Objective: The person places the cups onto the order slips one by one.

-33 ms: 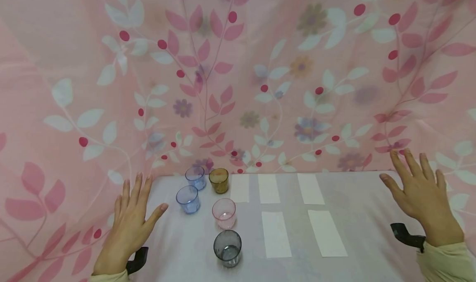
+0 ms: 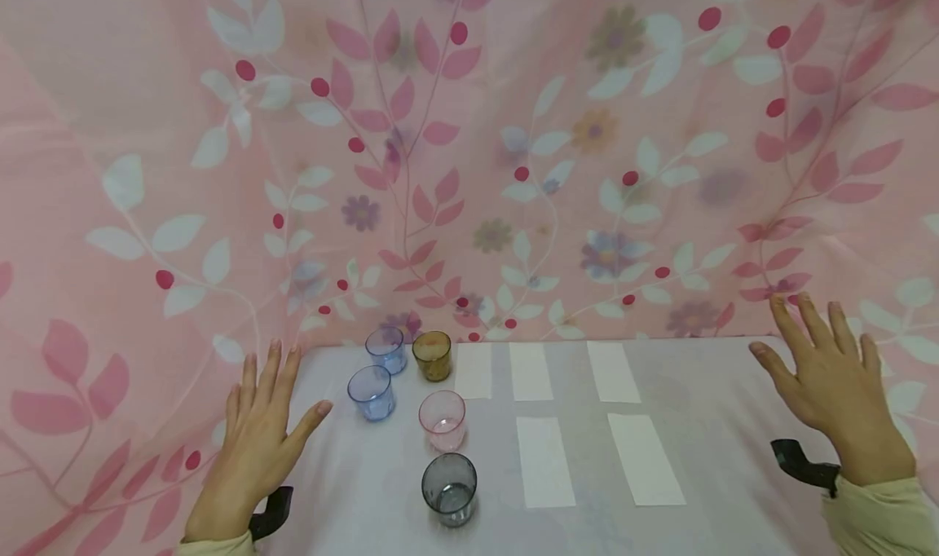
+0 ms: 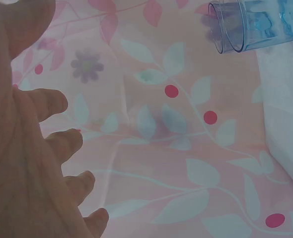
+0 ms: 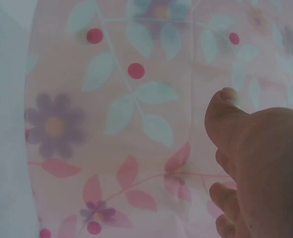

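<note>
My left hand [image 2: 253, 442] is held with fingers spread at the table's left edge, holding nothing. Nearest to it is a blue glass [image 2: 371, 394], with a second blue glass [image 2: 385, 351] behind; both also show at the top right of the left wrist view. Beside them stands an amber glass [image 2: 432, 357]. A pink glass [image 2: 443, 422] and a dark grey glass [image 2: 450, 491] stand upright nearer the front. Over at the right edge, my right hand [image 2: 836, 385] is spread and holds nothing; only cloth and tabletop lie before it in the right wrist view.
White paper rectangles lie on the white-covered table [image 2: 719, 425]: three in a back row, such as the right one [image 2: 613, 372], and two in front, including this front right one [image 2: 645, 461]. A pink floral curtain [image 2: 469, 156] hangs behind and at the sides.
</note>
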`<state>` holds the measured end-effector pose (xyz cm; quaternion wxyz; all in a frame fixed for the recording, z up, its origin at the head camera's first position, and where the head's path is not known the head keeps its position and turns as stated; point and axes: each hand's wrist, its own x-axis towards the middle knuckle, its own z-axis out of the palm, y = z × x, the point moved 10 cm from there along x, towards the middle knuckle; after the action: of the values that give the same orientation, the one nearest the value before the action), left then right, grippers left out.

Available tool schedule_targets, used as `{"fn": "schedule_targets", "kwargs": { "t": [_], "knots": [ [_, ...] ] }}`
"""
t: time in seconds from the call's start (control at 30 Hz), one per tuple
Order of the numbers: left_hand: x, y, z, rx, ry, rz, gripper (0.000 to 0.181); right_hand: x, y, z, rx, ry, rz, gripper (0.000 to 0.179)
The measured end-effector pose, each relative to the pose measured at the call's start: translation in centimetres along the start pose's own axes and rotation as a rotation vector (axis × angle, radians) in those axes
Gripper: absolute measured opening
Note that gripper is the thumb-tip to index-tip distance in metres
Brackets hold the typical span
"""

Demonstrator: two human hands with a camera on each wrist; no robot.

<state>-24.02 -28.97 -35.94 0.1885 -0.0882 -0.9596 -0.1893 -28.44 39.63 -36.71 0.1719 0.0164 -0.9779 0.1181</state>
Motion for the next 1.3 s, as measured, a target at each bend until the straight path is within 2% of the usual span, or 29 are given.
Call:
{"fn": "schedule_targets", "kwargs": {
  "t": [0.53, 0.97, 1.13, 1.23, 1.3],
  "knots": [
    [-0.4, 0.0, -0.3, -0.001, -0.003, 0.001, 0.092, -0.2, 0.8, 0.7, 0.018, -0.016, 0.007, 0.077],
    [-0.5, 0.4, -0.4, -0.003, 0.015, 0.014, 0.092, -0.4, 0.4, 1.5, 0.017, -0.046, -0.001, 0.077],
    [-0.3, 1.6, -0.3, -0.03, 0.017, 0.048, 0.091, 0.0, -1.0, 1.6, 0.069, 0.023, -0.083, 0.074],
    [-0.1, 2.8, 0.2, -0.058, 0.008, 0.089, 0.091, 0.5, -2.7, 1.8, 0.144, 0.09, -0.168, 0.072],
    [0.0, 3.7, 0.7, -0.073, -0.003, 0.122, 0.09, 0.8, -4.0, 2.3, 0.206, 0.099, -0.203, 0.072]
  ]
}}
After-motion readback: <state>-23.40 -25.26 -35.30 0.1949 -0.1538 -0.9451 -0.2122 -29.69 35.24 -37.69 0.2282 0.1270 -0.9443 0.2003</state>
